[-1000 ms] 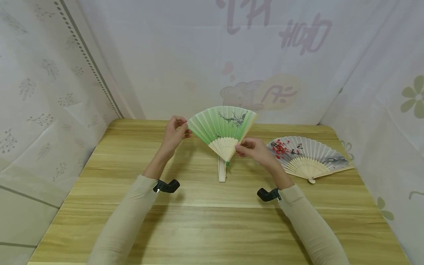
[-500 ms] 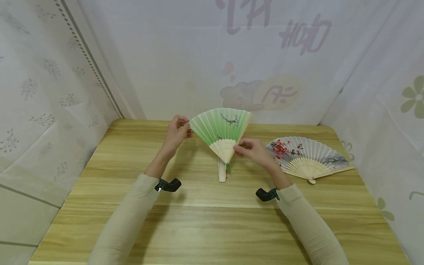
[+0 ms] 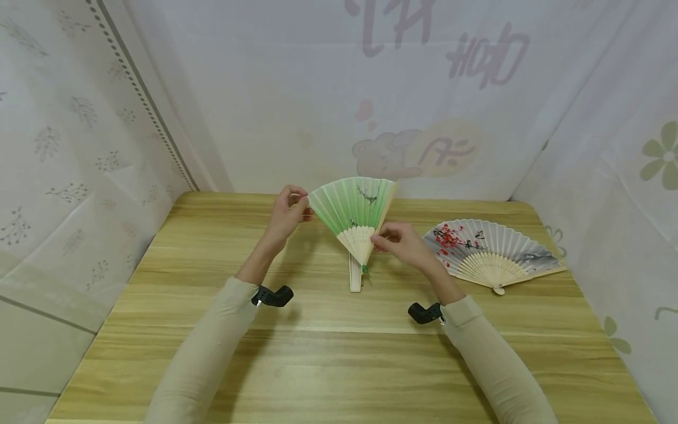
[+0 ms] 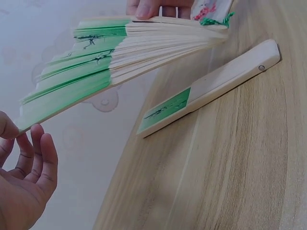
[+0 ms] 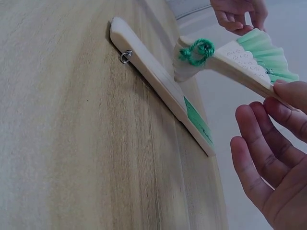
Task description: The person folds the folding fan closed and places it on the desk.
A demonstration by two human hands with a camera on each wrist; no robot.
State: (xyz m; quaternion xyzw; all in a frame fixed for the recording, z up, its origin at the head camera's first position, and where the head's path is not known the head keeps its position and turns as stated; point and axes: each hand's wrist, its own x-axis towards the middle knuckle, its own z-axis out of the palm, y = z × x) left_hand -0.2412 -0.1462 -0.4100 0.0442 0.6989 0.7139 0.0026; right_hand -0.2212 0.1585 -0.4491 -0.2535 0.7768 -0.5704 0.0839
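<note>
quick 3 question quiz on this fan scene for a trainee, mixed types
1. True or false: the left hand pinches an outer edge of the half-open green paper folding fan.
2. How many fans lie flat on the light wooden table?
3. Which lies at the person's right: A) the closed green-and-bamboo fan or B) the open white paper fan with red blossoms?

Key: 1 true; 2 two; 3 B.

The bench (image 3: 339, 365) had a light wood-grain top with rounded far corners and was enclosed on three sides by pale translucent curtains (image 3: 275, 106). The rear curtain carried faint reddish lettering, the left one leaf motifs and a dotted band, the right one green flowers. Lighting was even and diffuse.
</note>
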